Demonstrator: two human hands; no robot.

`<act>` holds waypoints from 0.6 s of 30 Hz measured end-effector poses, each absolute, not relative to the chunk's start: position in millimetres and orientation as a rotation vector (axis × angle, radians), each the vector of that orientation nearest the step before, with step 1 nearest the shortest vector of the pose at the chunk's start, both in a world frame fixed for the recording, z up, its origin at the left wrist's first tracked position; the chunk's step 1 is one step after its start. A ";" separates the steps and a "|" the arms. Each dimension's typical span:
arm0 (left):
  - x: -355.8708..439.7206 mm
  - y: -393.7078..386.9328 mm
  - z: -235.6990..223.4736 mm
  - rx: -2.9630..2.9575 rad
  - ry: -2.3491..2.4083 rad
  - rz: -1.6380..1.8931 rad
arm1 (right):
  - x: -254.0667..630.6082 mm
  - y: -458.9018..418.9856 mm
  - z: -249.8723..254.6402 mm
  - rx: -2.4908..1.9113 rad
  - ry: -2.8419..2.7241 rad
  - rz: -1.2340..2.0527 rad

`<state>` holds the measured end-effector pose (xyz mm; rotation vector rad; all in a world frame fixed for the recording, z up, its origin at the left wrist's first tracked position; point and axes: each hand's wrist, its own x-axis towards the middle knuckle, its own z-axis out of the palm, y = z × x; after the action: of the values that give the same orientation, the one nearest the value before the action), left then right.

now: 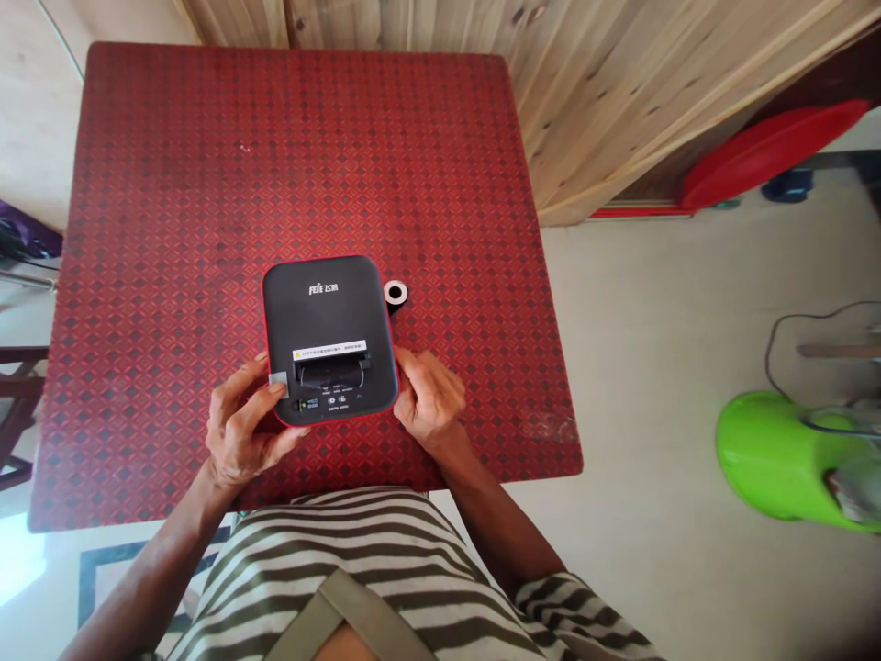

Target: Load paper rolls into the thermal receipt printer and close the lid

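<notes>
A black receipt printer point(328, 317) with a red rim and white lettering rests on the table with the red patterned cloth point(206, 184). My left hand point(240, 427) grips its near left corner, thumb on the top by a small grey tab. My right hand point(428, 395) holds the near right side, fingers curled against the edge. A small black and white ring-shaped roll core point(395, 294) lies on the cloth just beyond the printer's right side.
A wooden plank wall point(585, 83) stands beyond the table. A red basin point(771, 151) leans against the wall at the right. A green plastic stool point(791, 459) and a cable point(777, 335) are on the floor to the right.
</notes>
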<state>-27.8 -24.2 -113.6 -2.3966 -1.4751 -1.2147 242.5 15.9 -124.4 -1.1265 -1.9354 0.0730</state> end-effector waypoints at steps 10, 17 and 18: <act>-27.3 -23.2 -113.2 -2.431 -1.421 -1.284 | 240.6 15.8 -125.5 -1.131 -1.933 0.051; -24.1 -19.4 -112.0 -2.436 -1.397 -1.292 | 240.7 16.9 -126.6 -1.129 -1.923 0.032; -24.0 -19.1 -111.9 -2.435 -1.395 -1.289 | 240.5 17.0 -126.6 -1.134 -1.922 0.041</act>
<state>-24.0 -19.1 -111.9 -2.4346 -1.3946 -1.2886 240.5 17.0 -126.6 -1.1340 -1.9221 0.0412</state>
